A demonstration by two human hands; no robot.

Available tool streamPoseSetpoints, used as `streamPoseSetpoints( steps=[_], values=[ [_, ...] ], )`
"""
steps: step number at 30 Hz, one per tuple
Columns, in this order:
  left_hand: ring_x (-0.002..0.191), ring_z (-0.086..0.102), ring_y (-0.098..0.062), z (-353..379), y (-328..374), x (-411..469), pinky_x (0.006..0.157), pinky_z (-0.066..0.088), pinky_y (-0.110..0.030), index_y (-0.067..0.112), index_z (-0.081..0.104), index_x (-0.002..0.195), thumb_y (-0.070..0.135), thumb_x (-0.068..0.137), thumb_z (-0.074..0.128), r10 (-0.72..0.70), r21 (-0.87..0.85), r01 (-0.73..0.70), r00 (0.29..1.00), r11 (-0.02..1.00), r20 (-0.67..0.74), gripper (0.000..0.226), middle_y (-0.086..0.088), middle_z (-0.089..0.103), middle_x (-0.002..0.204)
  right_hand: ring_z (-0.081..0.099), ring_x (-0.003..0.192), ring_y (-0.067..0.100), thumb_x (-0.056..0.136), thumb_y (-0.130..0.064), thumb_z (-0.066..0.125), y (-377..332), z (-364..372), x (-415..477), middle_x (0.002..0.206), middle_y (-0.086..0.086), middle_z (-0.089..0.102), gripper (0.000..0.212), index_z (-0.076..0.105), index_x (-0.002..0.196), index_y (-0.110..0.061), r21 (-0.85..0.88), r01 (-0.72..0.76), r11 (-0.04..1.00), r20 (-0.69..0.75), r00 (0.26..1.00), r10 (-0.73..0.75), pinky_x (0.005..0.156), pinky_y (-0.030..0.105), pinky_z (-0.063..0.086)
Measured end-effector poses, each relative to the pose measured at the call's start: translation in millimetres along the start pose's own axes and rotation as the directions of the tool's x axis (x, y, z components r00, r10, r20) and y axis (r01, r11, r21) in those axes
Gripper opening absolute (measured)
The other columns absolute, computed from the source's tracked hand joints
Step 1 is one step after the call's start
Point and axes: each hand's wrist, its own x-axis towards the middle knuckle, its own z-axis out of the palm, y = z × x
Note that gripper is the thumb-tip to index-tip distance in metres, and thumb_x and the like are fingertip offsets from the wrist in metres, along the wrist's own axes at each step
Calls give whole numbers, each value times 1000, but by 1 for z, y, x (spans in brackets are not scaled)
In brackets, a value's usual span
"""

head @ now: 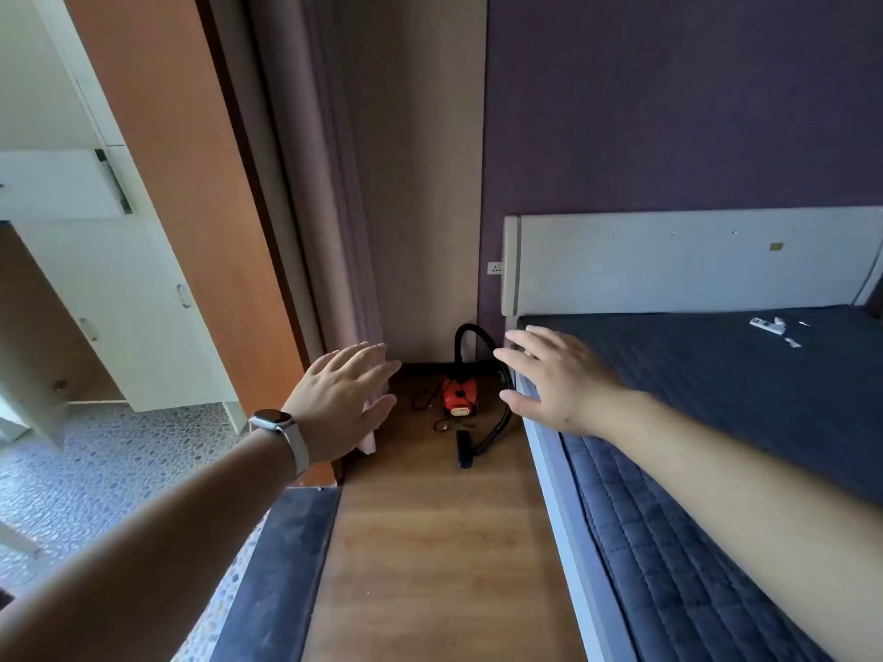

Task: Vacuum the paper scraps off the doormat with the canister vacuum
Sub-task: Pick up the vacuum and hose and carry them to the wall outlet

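The left hand (341, 398) and right hand (556, 382) reach out flat with fingers spread, holding nothing. The red canister vacuum (458, 398) sits on the wood floor (430, 542) between them, far off in the corner.

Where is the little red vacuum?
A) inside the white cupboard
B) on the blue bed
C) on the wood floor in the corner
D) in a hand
C: the red vacuum sits on the wood floor in the corner beside the bed, with left hand and right hand both off it.
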Motion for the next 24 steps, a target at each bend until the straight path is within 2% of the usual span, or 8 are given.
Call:
streamPoseSetpoints(
  steps=[9,12,17,24],
  values=[
    [145,30,-21,62,-123,52,114,28,-43,35,42,145,60,93,19,-13,-13,13,999,1000,49,62,3,37,155,22,148,27,82,-66,9,-21,49,133,160,1,30,85,41,150,-25,-56,-7,998,86,996,12,116,45,24],
    [145,29,-21,75,-155,75,114,28,-44,33,41,146,61,92,17,6,-21,-5,998,1000,67,65,2,36,156,26,147,29,85,-64,14,-23,60,167,158,2,35,81,45,148,-24,-57,-20,998,85,996,25,115,47,26],
    [145,28,-23,97,-178,114,115,27,-44,32,41,146,64,89,15,37,-19,-36,993,999,113,71,0,35,156,39,140,35,89,-59,27,-8,77,204,150,5,47,70,55,140,-21,-48,-35,998,103,994,40,108,52,36],
    [143,33,-25,138,-188,200,114,29,-46,28,46,144,63,86,16,81,9,-84,978,996,192,74,-3,40,153,27,146,31,86,-62,19,53,108,252,157,-1,36,75,46,145,-25,-28,-119,993,150,981,121,113,47,28]
  ],
)
